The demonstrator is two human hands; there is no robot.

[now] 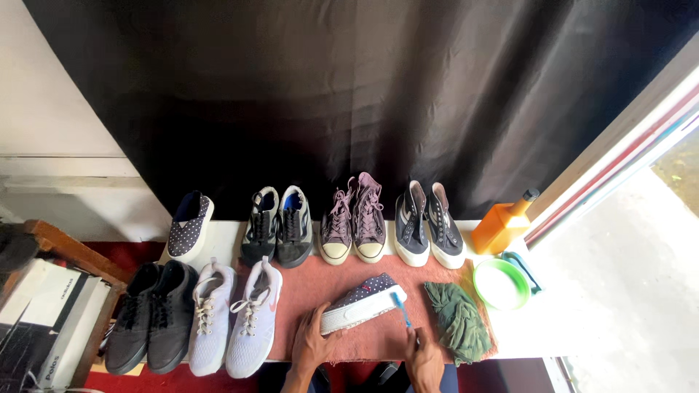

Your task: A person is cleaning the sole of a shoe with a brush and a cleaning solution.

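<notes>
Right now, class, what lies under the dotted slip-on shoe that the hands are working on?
Under the dotted slip-on shoe lies a reddish-brown cloth spread on the white table. The left hand steadies it; the right hand holds a blue toothbrush. The cloth beneath it is hidden.

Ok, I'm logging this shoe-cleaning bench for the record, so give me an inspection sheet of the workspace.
Surface: white table with a reddish mat.
Job's things: dotted slip-on shoe tipped on its side; blue toothbrush at its toe.
Clutter: green cloth, green bowl, orange bottle, its dotted mate, five pairs of shoes.
Hands: left hand steadies the shoe; right hand holds the toothbrush.
Cables: nothing seen.
Surroundings: black curtain behind, window on the right.
</notes>
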